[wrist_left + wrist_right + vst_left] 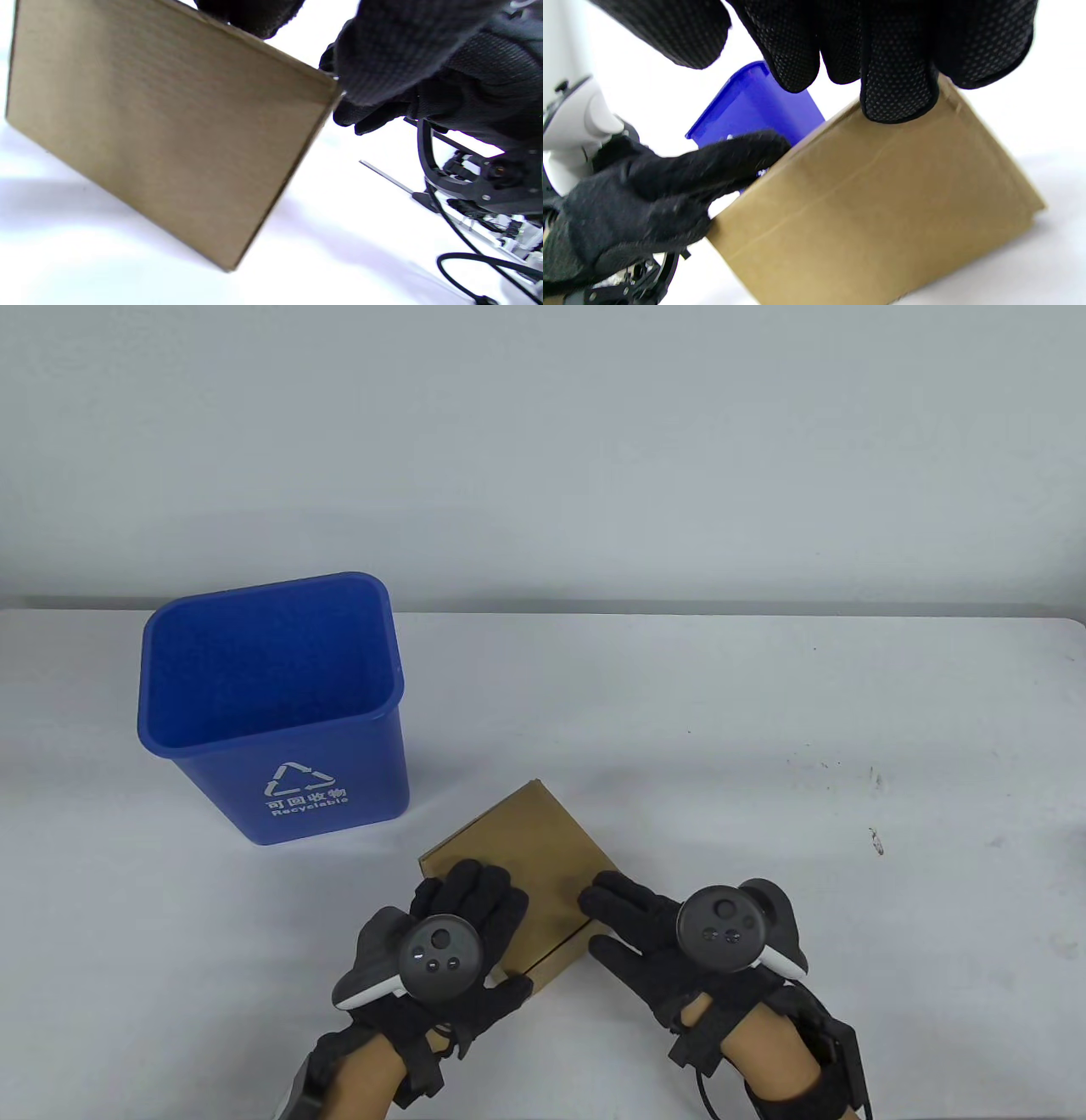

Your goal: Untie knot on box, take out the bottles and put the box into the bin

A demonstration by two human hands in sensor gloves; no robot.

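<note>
Black gloved fingers point(899, 84) of the right hand point(679, 933) curl over one top edge of a plain brown cardboard box point(526, 857), gripping it. The left hand point(458, 933) holds the opposite near corner, fingers spread across the lid and thumb hooked against the side. So both hands grasp the box, which sits between them, directly under their fingertips. In the wrist views it looks tipped, one bottom edge apparently off the white table point(764, 729).

No string, knot or bottles show anywhere, so judging by that, the step in hand is likely carrying the box to the bin. The blue recycling bin point(271, 704) stands open and upright beyond the left fingertips, close to the box's far corner.

To do this well, keep even pressure from both sides, lift clear of the bin's rim, turn the box narrow-side down, and release only once it is inside the rim.
</note>
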